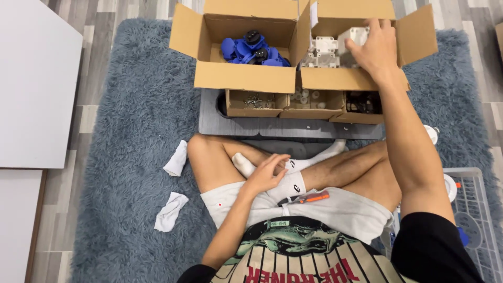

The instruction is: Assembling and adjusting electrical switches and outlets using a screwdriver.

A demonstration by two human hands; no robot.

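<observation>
Right hand in the box of white parts, left hand resting in the lap.

The right hand is stretched out over the right cardboard box, fingers wrapped around a white plastic housing at the top of the pile of white housings inside. The left hand sits low on the crossed legs, fingers loosely curled and holding nothing, just beside an orange-handled screwdriver lying on the shorts. Next door, the left cardboard box carries blue parts. Three small trays line up on a grey board over the shaggy rug.
</observation>
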